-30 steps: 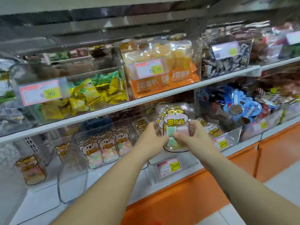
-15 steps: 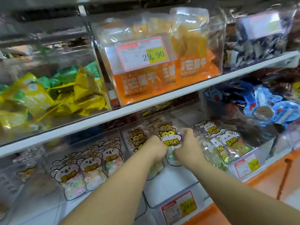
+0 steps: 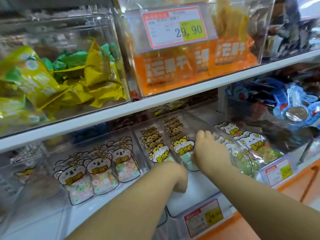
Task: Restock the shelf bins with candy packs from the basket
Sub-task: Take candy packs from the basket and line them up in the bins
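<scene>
A cat-shaped candy pack with a yellow label stands at the front of a row of like packs in the middle clear bin on the lower shelf. My right hand lies against the pack's right side with the thumb up, its fingers hidden behind the pack. My left hand hangs bent at the wrist just in front of the pack, above the bin's white floor, fingers curled under and mostly hidden. No basket is in view.
A bin of koala-shaped packs stands to the left and a bin of white bear packs to the right. The white upper shelf edge runs close overhead, carrying bins of yellow-green bags and orange bags.
The camera has moved closer to the shelf. The pack went from both hands in front of the shelf into the middle bin. My left hand has let go and drawn back.
</scene>
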A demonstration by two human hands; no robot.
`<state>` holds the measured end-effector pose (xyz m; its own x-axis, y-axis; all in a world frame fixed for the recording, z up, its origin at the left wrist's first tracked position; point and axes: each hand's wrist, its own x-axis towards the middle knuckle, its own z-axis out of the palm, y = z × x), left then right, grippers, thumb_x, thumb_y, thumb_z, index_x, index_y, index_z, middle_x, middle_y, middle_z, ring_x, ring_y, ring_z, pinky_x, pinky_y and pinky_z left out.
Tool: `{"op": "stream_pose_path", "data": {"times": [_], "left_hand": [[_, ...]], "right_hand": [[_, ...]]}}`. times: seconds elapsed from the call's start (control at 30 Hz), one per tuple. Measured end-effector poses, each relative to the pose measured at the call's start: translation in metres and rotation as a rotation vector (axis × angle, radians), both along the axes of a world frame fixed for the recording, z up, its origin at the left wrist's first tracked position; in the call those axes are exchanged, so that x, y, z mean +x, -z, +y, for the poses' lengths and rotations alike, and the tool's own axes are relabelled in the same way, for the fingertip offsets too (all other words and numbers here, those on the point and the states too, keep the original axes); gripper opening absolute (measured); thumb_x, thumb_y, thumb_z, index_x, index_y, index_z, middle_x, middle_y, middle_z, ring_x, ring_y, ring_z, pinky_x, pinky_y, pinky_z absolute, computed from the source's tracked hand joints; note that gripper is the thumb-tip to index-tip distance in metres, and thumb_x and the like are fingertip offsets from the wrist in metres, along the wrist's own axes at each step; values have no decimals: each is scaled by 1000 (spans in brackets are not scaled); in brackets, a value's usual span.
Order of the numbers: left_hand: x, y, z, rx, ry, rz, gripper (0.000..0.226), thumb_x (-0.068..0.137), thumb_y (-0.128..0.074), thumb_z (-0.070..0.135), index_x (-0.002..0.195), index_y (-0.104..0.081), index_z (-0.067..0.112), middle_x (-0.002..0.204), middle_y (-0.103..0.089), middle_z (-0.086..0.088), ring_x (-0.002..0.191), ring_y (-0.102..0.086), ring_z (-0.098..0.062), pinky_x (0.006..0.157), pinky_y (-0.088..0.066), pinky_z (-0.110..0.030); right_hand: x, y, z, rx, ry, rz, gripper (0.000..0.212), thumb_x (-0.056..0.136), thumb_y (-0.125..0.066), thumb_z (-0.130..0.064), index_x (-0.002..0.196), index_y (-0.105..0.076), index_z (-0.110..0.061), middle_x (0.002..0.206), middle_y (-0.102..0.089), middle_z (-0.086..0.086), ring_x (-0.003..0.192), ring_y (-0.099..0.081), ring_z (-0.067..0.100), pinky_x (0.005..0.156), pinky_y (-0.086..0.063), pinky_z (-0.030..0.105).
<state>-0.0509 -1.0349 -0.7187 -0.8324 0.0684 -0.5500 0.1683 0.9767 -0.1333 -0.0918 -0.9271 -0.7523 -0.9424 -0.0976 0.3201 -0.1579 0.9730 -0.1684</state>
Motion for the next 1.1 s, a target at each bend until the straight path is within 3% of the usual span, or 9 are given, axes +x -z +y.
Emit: {"op": "stream_pose_path", "data": {"times": [0.13,0.23,0.3,0.43,0.53,0.67,0.8,1.0,1.1], "left_hand": [[1,0,3,-99,38,-62,50,103,-51,27,149,-43,9,145,-49,-13,126,-53,-34,98,-47,-41],[1,-5,6,-136,40,-77,39,104,-50,29,135,-56,5,119,-54,-15,104,-55,-34,91,-48,-41],[2,-6,6,-176,40,-109,41,104,-49,33,136,-55,6,119,-54,-14,105,-55,-33,94,-47,-41],[1,-4,6,-220,43,-112,46,103,-51,37,139,-54,8,138,-55,-12,122,-57,-33,97,-48,-42],[0,-5,5,-215,44,-103,48,103,-49,39,141,-51,9,137,-55,-12,121,-57,-33,97,-48,-41],[-2,-6,3,-193,25,-92,54,103,-48,42,148,-43,11,143,-51,-11,125,-54,-33,97,-46,-41],[-1,-6,2,-187,16,-94,55,103,-48,44,147,-45,12,144,-52,-10,126,-54,-32,98,-47,-41],[-1,-27,-6,-49,7,112,27,99,-51,23,111,-64,2,84,-54,-5,87,-62,-30,71,-44,-33],[-16,-43,-21,129,-68,430,13,94,-58,18,99,-68,12,88,-65,-4,88,-67,-25,76,-56,-34]], "right_hand": [[-2,-2,2,-193,46,-179,39,90,-57,-2,121,-33,-9,127,-47,14,110,-60,36,75,-43,37],[4,0,-8,-226,-23,-90,75,84,-58,4,146,-16,-6,141,-26,15,97,-65,34,66,-45,36],[2,0,-10,-153,-49,-17,92,80,-58,7,153,-4,-8,144,-13,17,83,-67,33,57,-38,34],[0,-7,1,-51,-75,51,55,83,-55,6,127,-27,-10,125,-39,12,87,-67,34,57,-37,35],[3,-2,3,61,-178,-182,37,86,-51,4,115,-34,-13,114,-58,11,100,-64,35,65,-38,35],[-1,15,1,-38,-178,-431,48,88,-60,-13,128,-34,-11,130,-49,17,112,-59,35,82,-46,36],[-17,9,-1,-171,-64,-486,72,90,-65,-46,133,-29,-2,132,-53,19,122,-55,35,94,-46,38],[-20,2,-7,-138,-11,-474,65,94,-60,-47,131,-31,-2,132,-57,18,122,-56,35,91,-45,38],[-15,3,0,-178,-38,-459,53,95,-61,-41,126,-36,-6,131,-57,15,122,-56,33,90,-44,37]]}}
